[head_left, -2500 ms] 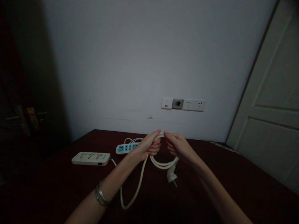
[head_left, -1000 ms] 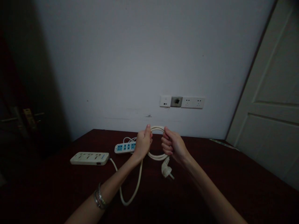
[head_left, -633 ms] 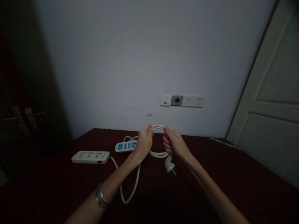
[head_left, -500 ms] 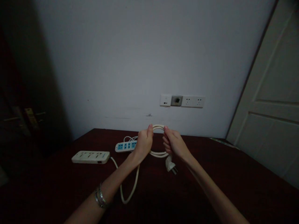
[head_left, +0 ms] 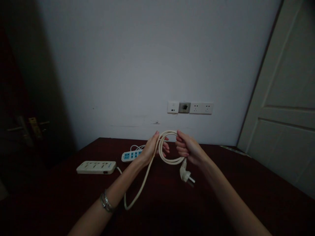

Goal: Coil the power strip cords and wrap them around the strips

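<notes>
A white, blue-socketed plastic power strip [head_left: 131, 156] is lying half-hidden behind loosely parted left fingers [head_left: 166, 147]; firm right fingers [head_left: 181, 149] are pinching a round-coiled cream cable [head_left: 172, 162].

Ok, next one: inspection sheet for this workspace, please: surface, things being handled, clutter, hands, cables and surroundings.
Surface: dark reddish tabletop, dimly lit.
Things handled: cream cord, partly coiled; a plug hangs below the right hand.
Clutter: blue-faced power strip, partly hidden behind the left hand.
Hands: right hand closed on the coil; left hand at its other side, firmness of grip unclear.
Cables: the cord sags in a loop and passes behind the left forearm, apparently to the white power strip; thin white cable beside the blue-faced power strip.
Surroundings: wall with socket plates; pale door at right.
</notes>
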Demonstrator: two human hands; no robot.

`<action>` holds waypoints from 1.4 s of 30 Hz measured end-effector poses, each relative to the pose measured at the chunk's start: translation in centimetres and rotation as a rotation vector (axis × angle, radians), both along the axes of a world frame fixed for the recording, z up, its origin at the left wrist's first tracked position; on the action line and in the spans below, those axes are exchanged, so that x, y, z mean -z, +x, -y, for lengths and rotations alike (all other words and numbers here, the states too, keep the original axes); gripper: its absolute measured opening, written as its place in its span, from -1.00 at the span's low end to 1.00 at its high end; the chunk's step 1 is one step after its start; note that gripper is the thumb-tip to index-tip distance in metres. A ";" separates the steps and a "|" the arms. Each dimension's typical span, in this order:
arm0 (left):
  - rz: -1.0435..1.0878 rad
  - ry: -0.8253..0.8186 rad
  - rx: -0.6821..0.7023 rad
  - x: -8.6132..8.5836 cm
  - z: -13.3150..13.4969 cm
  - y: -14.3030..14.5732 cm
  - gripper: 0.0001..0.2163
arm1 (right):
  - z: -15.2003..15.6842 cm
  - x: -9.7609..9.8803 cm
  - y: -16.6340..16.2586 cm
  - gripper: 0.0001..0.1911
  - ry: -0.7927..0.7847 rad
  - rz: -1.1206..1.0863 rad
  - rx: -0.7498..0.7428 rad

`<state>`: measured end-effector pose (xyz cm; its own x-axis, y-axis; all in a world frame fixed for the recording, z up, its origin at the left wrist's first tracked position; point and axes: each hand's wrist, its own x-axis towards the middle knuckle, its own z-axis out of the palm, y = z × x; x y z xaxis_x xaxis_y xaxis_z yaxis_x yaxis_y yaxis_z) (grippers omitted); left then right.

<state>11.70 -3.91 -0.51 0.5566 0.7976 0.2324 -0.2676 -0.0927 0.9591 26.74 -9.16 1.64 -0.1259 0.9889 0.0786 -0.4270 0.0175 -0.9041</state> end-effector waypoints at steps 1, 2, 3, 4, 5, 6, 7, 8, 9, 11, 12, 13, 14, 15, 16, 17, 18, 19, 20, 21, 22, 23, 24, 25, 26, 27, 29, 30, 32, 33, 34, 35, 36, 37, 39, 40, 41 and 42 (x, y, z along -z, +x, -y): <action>-0.017 0.022 0.002 -0.2 0.0 -0.2 -0.55 | -0.1 0.0 0.3 -0.59 -0.022 -0.046 0.001; -0.052 0.049 0.001 -0.4 -0.1 -0.5 -0.60 | -0.2 -0.1 0.6 -0.60 -0.044 -0.092 0.004; -0.103 0.079 0.007 -0.5 -0.1 -0.7 -0.64 | -0.4 -0.1 1.0 -0.61 -0.062 -0.139 0.007; -0.168 0.110 0.025 -0.5 -0.2 -1.0 -0.68 | -0.5 -0.1 1.5 -0.62 -0.075 -0.185 0.007; -0.238 0.131 0.055 -0.4 -0.4 -1.3 -0.69 | -0.6 0.0 1.9 -0.62 -0.082 -0.232 0.007; -0.304 0.145 0.088 -0.1 -0.5 -1.7 -0.70 | -0.8 0.0 2.4 -0.63 -0.083 -0.277 0.004; -0.362 0.154 0.114 0.2 -0.6 -2.2 -0.69 | -0.9 0.1 3.0 -0.63 -0.083 -0.319 0.000; -0.413 0.160 0.133 0.6 -0.8 -2.8 -0.68 | -1.1 0.3 3.5 -0.63 -0.081 -0.358 -0.007; -0.455 0.169 0.140 1.1 -0.9 -3.5 -0.67 | -1.3 0.4 4.0 -0.64 -0.078 -0.393 -0.017; -0.531 0.180 0.151 2.0 -1.0 -5.3 -0.68 | -1.7 0.7 5.0 -0.65 -0.072 -0.446 -0.043; -0.559 0.184 0.164 2.4 -1.0 -6.3 -0.68 | -2.0 0.9 5.4 -0.65 -0.074 -0.465 -0.055; -0.589 0.179 0.190 2.7 -0.9 -7.3 -0.67 | -2.2 1.1 5.8 -0.65 -0.078 -0.483 -0.064; -0.621 0.166 0.216 3.0 -0.6 -8.3 -0.66 | -2.5 1.3 6.2 -0.65 -0.083 -0.505 -0.072; -0.656 0.180 0.236 3.1 -0.3 -9.3 -0.66 | -2.8 1.4 6.5 -0.64 -0.091 -0.527 -0.079; -0.687 0.219 0.248 3.2 0.1 -10.1 -0.65 | -3.0 1.6 6.7 -0.63 -0.099 -0.549 -0.085; -0.716 0.263 0.253 3.3 0.6 -10.7 -0.65 | -3.2 1.8 6.9 -0.63 -0.105 -0.568 -0.090; -0.740 0.310 0.231 3.3 1.1 -11.1 -0.64 | -3.4 2.0 7.1 -0.63 -0.109 -0.581 -0.096; -0.764 0.367 0.193 3.2 1.5 -11.4 -0.65 | -3.5 2.1 7.2 -0.64 -0.112 -0.588 -0.100; -0.786 0.434 0.135 3.2 2.0 -11.4 -0.65 | -3.6 2.3 7.2 -0.64 -0.116 -0.589 -0.102; -0.807 0.512 0.065 3.2 2.4 -11.2 -0.66 | -3.6 2.4 7.2 -0.65 -0.119 -0.589 -0.103; -0.827 0.598 -0.002 3.1 2.6 -11.0 -0.67 | -3.6 2.5 7.2 -0.67 -0.119 -0.590 -0.104; -0.846 0.684 -0.060 3.1 2.8 -10.7 -0.67 | -3.6 2.5 7.2 -0.69 -0.115 -0.587 -0.104; -0.868 0.757 -0.103 3.1 2.9 -10.3 -0.67 | -3.5 2.5 7.2 -0.71 -0.106 -0.579 -0.104; -0.898 0.811 -0.126 3.1 2.8 -10.0 -0.67 | -3.5 2.5 7.1 -0.75 -0.094 -0.565 -0.104; -0.936 0.851 -0.133 3.2 2.7 -9.7 -0.67 | -3.4 2.4 6.9 -0.78 -0.080 -0.538 -0.103; -0.979 0.887 -0.130 3.2 2.6 -9.4 -0.66 | -3.3 2.4 6.8 -0.80 -0.068 -0.502 -0.100; -1.071 0.986 -0.123 3.1 2.4 -9.0 -0.65 | -3.2 2.2 6.3 -0.82 -0.058 -0.423 -0.096; -1.112 1.056 -0.124 3.1 2.4 -8.8 -0.65 | -3.2 2.2 5.9 -0.82 -0.060 -0.388 -0.097; -1.184 1.219 -0.125 2.7 2.6 -8.3 -0.69 | -3.2 2.2 5.1 -0.81 -0.074 -0.338 -0.112; -1.217 1.300 -0.114 2.4 2.8 -8.0 -0.71 | -3.2 2.3 4.7 -0.80 -0.086 -0.320 -0.124; -1.246 1.375 -0.091 2.1 3.1 -7.7 -0.75 | -3.3 2.4 4.2 -0.80 -0.099 -0.299 -0.137; -1.271 1.443 -0.056 1.7 3.4 -7.4 -0.78 | -3.3 2.6 3.8 -0.79 -0.114 -0.277 -0.150; -1.289 1.504 -0.016 1.4 3.8 -7.1 -0.80 | -3.4 2.7 3.4 -0.79 -0.130 -0.258 -0.162; -1.296 1.558 0.025 1.1 4.1 -6.7 -0.81 | -3.4 2.9 3.0 -0.79 -0.147 -0.231 -0.172; -1.272 1.640 0.079 0.5 4.6 -6.1 -0.83 | -3.3 3.2 2.2 -0.78 -0.168 -0.148 -0.179; -1.243 1.665 0.090 0.2 4.8 -5.7 -0.84 | -3.3 3.3 1.8 -0.77 -0.171 -0.096 -0.181; -1.209 1.679 0.096 -0.1 5.1 -5.4 -0.83 | -3.2 3.3 1.5 -0.75 -0.170 -0.043 -0.183; -1.176 1.683 0.101 -0.3 5.2 -5.0 -0.83 | -3.1 3.4 1.2 -0.74 -0.166 0.005 -0.187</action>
